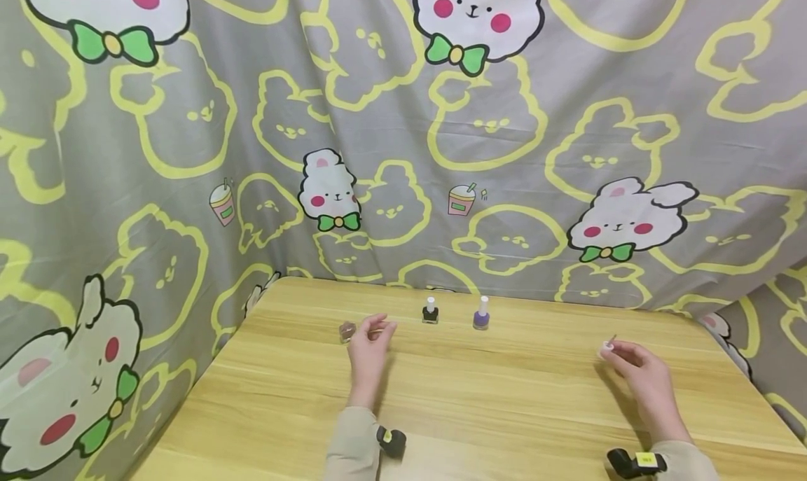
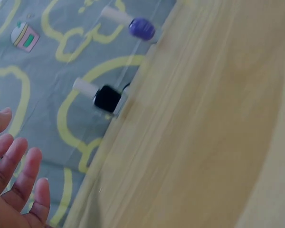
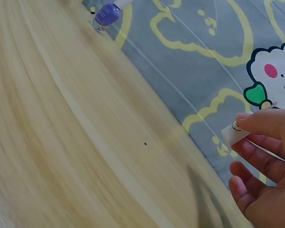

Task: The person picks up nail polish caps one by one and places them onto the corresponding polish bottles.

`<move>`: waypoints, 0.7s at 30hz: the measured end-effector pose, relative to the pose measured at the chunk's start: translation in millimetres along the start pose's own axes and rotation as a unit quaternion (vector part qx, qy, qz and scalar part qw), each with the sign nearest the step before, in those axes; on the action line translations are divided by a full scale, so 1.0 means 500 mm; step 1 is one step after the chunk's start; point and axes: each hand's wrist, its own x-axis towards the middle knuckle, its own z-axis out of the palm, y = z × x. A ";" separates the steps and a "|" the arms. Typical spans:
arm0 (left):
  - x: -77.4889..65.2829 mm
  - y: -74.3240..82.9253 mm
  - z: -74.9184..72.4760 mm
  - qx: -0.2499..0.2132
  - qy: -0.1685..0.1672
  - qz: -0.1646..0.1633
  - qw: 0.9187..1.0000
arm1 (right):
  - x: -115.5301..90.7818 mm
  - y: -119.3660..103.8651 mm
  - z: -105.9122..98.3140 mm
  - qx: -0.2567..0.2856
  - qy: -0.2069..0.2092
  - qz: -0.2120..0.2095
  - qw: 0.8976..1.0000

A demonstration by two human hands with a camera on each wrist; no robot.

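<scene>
My right hand [image 1: 644, 381] pinches a white nail polish cap [image 1: 607, 349] between thumb and fingers, over the right side of the table. A thin brush stem sticks up from the cap. In the right wrist view the cap [image 3: 236, 133] shows beyond the thumb. A small mauve-brown nail polish bottle [image 1: 346, 332] without a cap stands at the left. Just right of it is my left hand [image 1: 369, 351], fingers loosely bent and holding nothing; whether it touches the bottle I cannot tell. In the left wrist view the left fingers [image 2: 26, 175] are spread.
Toward the back of the wooden table [image 1: 479, 397] stand a black nail polish bottle [image 1: 430, 314] and a purple one [image 1: 482, 319], both with white caps on. A grey curtain [image 1: 391, 138] with cartoon prints hangs behind the table and along its left side.
</scene>
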 end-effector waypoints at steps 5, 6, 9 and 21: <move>0.013 -0.009 -0.025 0.000 0.029 0.007 1.000 | -0.003 -0.008 0.005 -0.013 -0.005 -0.006 1.000; 0.016 -0.010 -0.030 -0.001 0.034 0.007 0.999 | -0.003 -0.009 0.006 -0.009 -0.007 -0.006 1.000; 0.023 -0.012 -0.045 0.002 0.049 0.005 0.999 | -0.003 -0.015 0.009 -0.008 -0.011 -0.010 1.000; 0.049 -0.031 -0.095 0.009 0.092 0.005 0.996 | -0.013 -0.045 0.024 -0.070 -0.010 -0.034 0.997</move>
